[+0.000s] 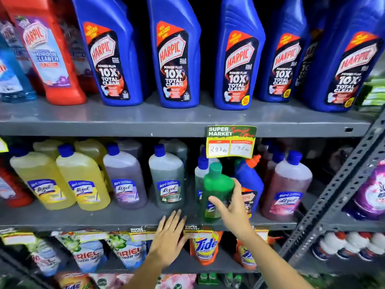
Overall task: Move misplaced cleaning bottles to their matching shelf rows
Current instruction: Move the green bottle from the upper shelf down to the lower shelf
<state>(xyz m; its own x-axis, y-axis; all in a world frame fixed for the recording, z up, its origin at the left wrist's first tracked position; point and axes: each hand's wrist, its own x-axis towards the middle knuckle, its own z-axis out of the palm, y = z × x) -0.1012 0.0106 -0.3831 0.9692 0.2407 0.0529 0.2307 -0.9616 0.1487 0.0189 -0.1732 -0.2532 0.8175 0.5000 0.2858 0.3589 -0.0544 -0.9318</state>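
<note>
My right hand [233, 203] grips a green bottle [216, 184] with a green cap, upright at the front of the middle shelf [104, 217]. Right behind the green bottle stands a small blue Harpic bottle [250, 178] with an orange spout, among the Lizol rows. My left hand [168, 236] is flat and spread, fingers resting on the middle shelf's front edge, holding nothing. Lizol bottles line this shelf: yellow [81, 178], purple [125, 176], grey-green [167, 174] and pink [287, 184]. Large blue Harpic bottles [177, 53] fill the top shelf.
A red Harpic bathroom cleaner [48, 51] stands at the top left. A yellow price tag [231, 142] hangs from the top shelf edge above the green bottle. Ariel [127, 249] and Tide pouches [205, 247] sit below. A slotted metal upright [341, 184] slants at right.
</note>
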